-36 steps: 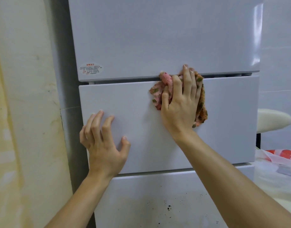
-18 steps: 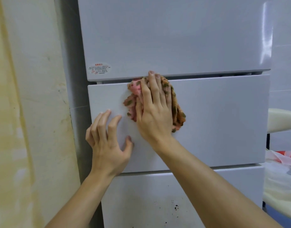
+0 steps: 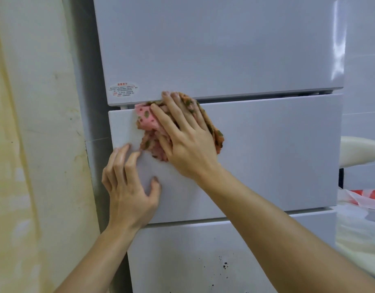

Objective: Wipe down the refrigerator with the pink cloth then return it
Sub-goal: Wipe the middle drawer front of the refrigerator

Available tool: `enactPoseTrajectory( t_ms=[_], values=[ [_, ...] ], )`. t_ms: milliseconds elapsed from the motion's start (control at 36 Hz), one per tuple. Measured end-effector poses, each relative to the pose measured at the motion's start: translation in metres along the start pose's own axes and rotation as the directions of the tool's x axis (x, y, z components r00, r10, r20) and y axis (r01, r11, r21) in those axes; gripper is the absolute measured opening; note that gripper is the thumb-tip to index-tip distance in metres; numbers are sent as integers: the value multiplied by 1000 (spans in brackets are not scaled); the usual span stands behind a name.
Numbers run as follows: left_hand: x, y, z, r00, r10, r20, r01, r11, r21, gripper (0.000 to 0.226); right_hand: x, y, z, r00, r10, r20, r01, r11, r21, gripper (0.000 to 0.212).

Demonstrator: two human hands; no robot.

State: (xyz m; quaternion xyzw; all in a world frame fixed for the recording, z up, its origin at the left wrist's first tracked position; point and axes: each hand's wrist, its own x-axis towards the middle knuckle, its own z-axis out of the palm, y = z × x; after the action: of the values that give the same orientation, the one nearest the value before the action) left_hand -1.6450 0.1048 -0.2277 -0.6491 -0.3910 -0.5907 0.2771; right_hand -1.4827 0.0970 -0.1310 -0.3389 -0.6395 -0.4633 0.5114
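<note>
Pink with green and brown blotches, the cloth (image 3: 148,121) is bunched under my right hand (image 3: 186,142), which presses it against the middle drawer front (image 3: 267,149) of the white refrigerator (image 3: 224,49), near that panel's upper left corner. My fingers lie spread and nearly straight over the wad, not curled round it, and their tips reach the seam below the top door (image 3: 203,39). The cloth spills out to the left past my index finger and thumb, and a browner fold shows along the right beyond my little finger. My left hand (image 3: 127,187) sits lower and further left on the same panel and holds nothing: its fingers are arched, with fingertips and thumb touching the white surface by the panel's left edge. Its index fingertip is just beside the cloth's lower edge; whether they touch I cannot tell. A sticker (image 3: 123,89) with red print sits at the top door's lower left corner. Dark specks (image 3: 224,266) dot the bottom panel (image 3: 182,261). A yellow-stained wall (image 3: 34,144) stands to the left, and a crumpled bag (image 3: 364,197) with red on it lies to the right.
</note>
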Motion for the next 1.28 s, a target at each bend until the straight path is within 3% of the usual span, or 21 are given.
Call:
enactPoseTrajectory(
  t_ms=[83, 167, 278, 333, 444, 583, 722, 806, 917, 1056, 1139, 1278],
  values=[
    [-1, -2, 1, 1000, -11, 11, 11, 1000, -19, 71, -23, 41, -24, 996, 89, -5, -89, 988, -125, 48],
    [-4, -3, 1, 1000, -16, 11, 16, 1000, -24, 69, -49, 68, -40, 955, 292, -46, -295, 930, -219, 53],
    [-6, -2, 2, 999, -10, 47, 14, 996, -86, 69, -58, 41, -27, 893, 448, -47, -449, 877, -169, 58],
    [-6, -2, 2, 997, -22, 69, 30, 991, -128, 68, -66, 20, -17, 914, 406, -10, -402, 900, -167, 58],
    [-6, -6, -1, 996, -5, 89, 18, 989, -147, 66, -115, -13, -11, 973, 183, 139, -168, 979, -113, 53],
    [-7, -12, -10, 994, 2, 110, 12, 992, -124, 63, -184, -24, -21, 942, -52, 333, 88, 992, -95, 52],
    [-6, -34, -23, 990, -12, 144, 16, 1000, -27, 63, -173, -14, -24, 938, -77, 338, 99, 994, -48, 61],
    [-1, -50, -29, 988, -25, 152, 20, 999, 29, 64, -133, -10, -18, 969, 12, 245, -13, 1000, 4, 74],
    [9, -68, -36, 986, -22, 164, 8, 996, 85, 65, -57, -20, -1, 983, 167, 76, -173, 981, 88, 57],
    [16, -91, -37, 982, -78, 173, 53, 988, 145, 73, -9, -49, 25, 977, 212, 35, -214, 974, 78, 51],
    [11, -107, -34, 974, -140, 176, 112, 981, 161, 82, -23, -65, 36, 986, 153, 68, -157, 985, 70, 52],
    [6, -119, -27, 983, -107, 149, 81, 982, 172, 87, -94, -90, 38, 972, -94, 215, 72, 992, 105, 55]
  ],
)
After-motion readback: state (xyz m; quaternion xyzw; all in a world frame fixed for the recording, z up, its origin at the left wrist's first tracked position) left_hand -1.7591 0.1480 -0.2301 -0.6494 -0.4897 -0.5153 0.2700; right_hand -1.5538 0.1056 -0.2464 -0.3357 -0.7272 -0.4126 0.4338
